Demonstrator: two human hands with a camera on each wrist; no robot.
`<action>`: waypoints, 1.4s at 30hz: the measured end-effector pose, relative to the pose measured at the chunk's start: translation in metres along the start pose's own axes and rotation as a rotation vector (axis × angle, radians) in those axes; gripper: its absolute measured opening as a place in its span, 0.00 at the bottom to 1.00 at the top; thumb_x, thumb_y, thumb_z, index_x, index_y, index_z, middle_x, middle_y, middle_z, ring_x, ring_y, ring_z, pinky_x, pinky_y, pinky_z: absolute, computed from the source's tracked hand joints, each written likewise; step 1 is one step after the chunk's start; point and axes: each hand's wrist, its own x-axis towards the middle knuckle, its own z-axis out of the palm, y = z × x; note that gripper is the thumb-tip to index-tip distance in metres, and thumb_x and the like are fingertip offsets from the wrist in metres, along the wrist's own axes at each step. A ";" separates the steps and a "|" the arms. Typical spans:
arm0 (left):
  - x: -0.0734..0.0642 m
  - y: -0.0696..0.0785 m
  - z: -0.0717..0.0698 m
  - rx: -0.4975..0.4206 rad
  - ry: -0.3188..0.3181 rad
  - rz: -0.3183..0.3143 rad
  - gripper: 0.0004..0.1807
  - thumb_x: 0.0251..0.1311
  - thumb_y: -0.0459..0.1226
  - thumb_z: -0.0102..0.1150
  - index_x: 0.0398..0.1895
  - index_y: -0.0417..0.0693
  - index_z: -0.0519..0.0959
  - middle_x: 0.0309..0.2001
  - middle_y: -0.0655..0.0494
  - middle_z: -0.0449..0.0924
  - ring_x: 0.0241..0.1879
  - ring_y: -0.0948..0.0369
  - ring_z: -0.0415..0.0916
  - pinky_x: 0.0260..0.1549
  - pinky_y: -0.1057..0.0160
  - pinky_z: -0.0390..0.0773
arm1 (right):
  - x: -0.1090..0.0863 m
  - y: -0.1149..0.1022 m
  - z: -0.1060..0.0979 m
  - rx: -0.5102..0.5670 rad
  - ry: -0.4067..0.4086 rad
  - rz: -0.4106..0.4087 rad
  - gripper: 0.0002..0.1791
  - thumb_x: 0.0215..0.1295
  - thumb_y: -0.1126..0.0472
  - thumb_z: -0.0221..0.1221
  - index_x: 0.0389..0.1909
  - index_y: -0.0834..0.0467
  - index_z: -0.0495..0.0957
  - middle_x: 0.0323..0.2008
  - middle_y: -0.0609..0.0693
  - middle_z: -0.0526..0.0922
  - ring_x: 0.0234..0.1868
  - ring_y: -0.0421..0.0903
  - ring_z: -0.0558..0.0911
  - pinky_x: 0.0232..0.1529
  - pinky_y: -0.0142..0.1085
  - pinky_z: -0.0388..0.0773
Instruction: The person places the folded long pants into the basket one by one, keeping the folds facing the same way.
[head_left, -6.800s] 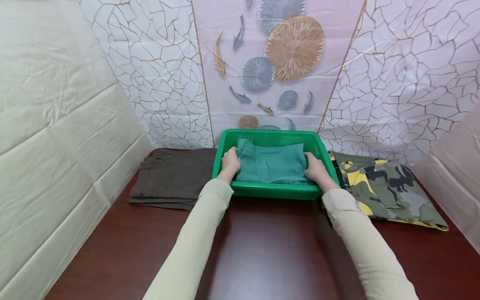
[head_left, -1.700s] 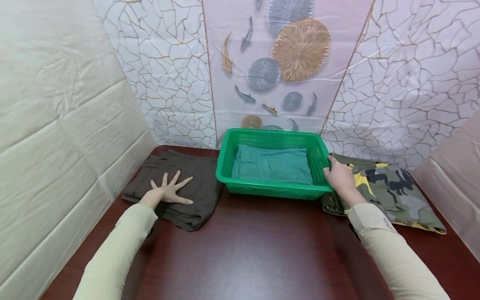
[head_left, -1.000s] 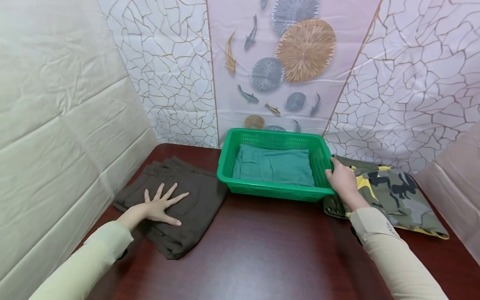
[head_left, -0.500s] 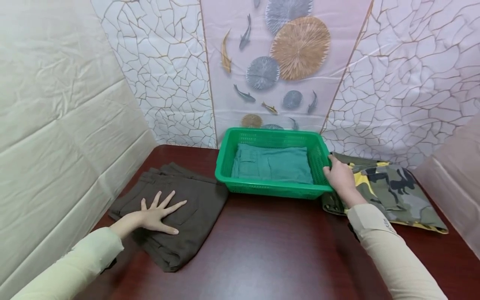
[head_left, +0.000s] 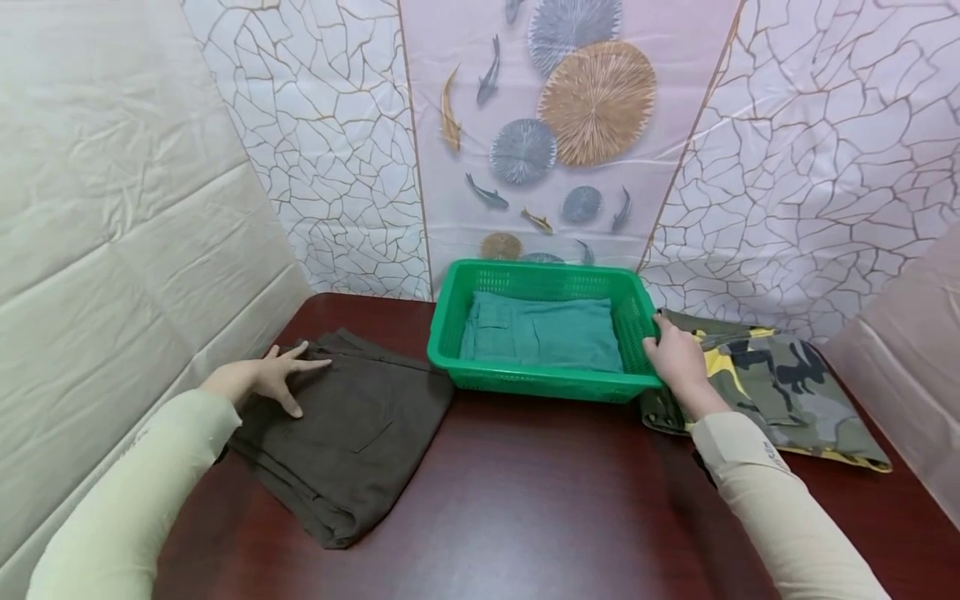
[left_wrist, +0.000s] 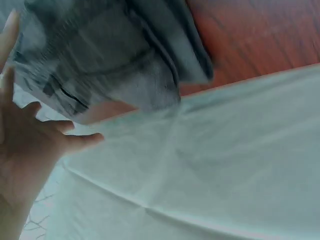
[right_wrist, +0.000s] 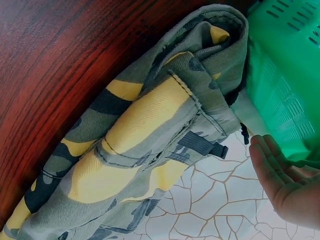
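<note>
My left hand [head_left: 270, 379] is at the far left corner of folded dark brown trousers [head_left: 348, 417], fingers spread. In the left wrist view its fingers [left_wrist: 82, 142] stand apart and hold nothing, beside the waistband end of the trousers. My right hand [head_left: 678, 358] grips the right rim of a green plastic basket [head_left: 547, 377], thumb over the rim. The right wrist view has its fingers [right_wrist: 267, 167] along the basket's outer side, with the thumb hidden. Inside the basket lies a folded teal garment [head_left: 551, 332].
Folded camouflage trousers [head_left: 795, 387] lie right of the basket, under my right forearm. A patterned cloth wall [head_left: 345, 167] rises behind the basket, and a cream cloth wall [head_left: 150, 250] borders the table [head_left: 525, 500] on the left.
Both hands left the teal garment in the basket; the right took the rim. The left, pressed flat, slid the brown trousers toward me and turned them, then rose to their far left corner.
</note>
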 end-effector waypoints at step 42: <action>-0.020 0.010 0.050 0.338 0.091 0.203 0.59 0.36 0.68 0.63 0.69 0.41 0.62 0.74 0.38 0.43 0.71 0.34 0.32 0.64 0.31 0.35 | 0.000 -0.003 -0.002 0.014 -0.007 0.021 0.28 0.68 0.64 0.43 0.67 0.72 0.58 0.06 0.48 0.60 0.07 0.42 0.57 0.10 0.34 0.57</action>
